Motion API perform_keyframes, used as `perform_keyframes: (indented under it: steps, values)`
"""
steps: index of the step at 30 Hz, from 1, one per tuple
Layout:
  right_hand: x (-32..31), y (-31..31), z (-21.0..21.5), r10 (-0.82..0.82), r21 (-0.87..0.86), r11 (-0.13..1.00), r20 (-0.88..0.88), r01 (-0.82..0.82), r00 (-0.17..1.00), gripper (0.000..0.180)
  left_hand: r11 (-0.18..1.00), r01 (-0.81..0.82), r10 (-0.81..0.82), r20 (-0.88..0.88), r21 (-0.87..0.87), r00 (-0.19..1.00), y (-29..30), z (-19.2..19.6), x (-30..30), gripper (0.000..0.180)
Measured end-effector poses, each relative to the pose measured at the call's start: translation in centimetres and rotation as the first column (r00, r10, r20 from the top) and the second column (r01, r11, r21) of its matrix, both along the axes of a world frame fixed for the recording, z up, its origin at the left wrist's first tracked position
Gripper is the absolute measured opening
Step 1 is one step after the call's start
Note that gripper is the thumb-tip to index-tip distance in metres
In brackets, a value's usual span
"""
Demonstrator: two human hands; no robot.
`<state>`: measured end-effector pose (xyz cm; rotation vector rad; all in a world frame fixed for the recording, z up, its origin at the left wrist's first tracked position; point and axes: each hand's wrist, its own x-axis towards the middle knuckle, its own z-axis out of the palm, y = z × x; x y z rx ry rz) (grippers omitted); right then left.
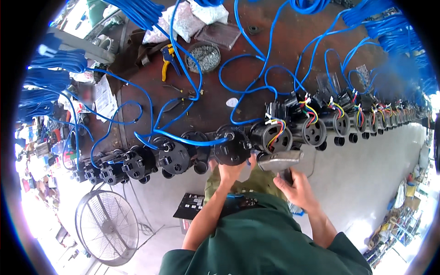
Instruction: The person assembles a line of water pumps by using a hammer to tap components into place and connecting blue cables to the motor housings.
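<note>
My left hand [230,168] grips the underside of a black round motor housing [232,145] at the front edge of the brown workbench [215,103]; a blue cable [183,137] runs into its top. My right hand [294,182] is closed around the handle of a grey metal hammer [279,161], whose head lies just right of that housing and below the neighbouring housing [271,136] with coloured wires showing. A long row of similar black housings [321,130] lines the bench edge to both sides.
Blue cables [256,68] loop across the bench. A round tray of small metal parts [204,57], yellow-handled pliers [167,62] and plastic bags [183,20] lie farther back. A floor fan [106,227] stands at lower left, and a dark box [190,206] sits on the floor.
</note>
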<state>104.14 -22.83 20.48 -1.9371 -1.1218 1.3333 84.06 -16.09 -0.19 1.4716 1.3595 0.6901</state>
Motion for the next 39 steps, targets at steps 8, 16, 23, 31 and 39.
perform_keyframes:
  steps: [8, 16, 23, 31, 39]
  values:
    - [-0.2, 2.0, -0.6, -0.167, -0.133, 0.982, -0.304, 0.131, 0.938, 0.034, 0.997, -0.072, 0.073, 0.037, -0.023, 0.997, -1.4, -2.5, -0.3, 0.051]
    - [-1.0, 2.0, 0.6, -0.231, -0.08, 0.973, -0.206, 0.218, 0.951, 0.029, 1.0, 0.019, -0.018, -0.02, 0.018, 1.0, -0.9, -2.9, -0.5, 0.053]
    - [1.0, 0.2, 0.5, -0.317, -0.201, 0.942, -0.278, 0.268, 0.907, 0.025, 0.978, 0.021, 0.007, 0.132, -0.209, 0.991, -0.7, -0.8, -1.6, 0.051]
    - [1.9, 0.7, 2.3, -0.43, -0.209, 0.903, -0.39, 0.376, 0.815, 0.024, 0.931, 0.251, -0.237, 0.085, -0.265, 0.968, 0.2, 0.0, -3.1, 0.057]
    - [-0.3, -1.1, 0.4, -0.342, -0.291, 0.926, -0.375, 0.241, 0.861, 0.024, 0.934, 0.241, -0.202, -0.166, 0.264, 0.965, 1.0, 2.9, -1.0, 0.032]
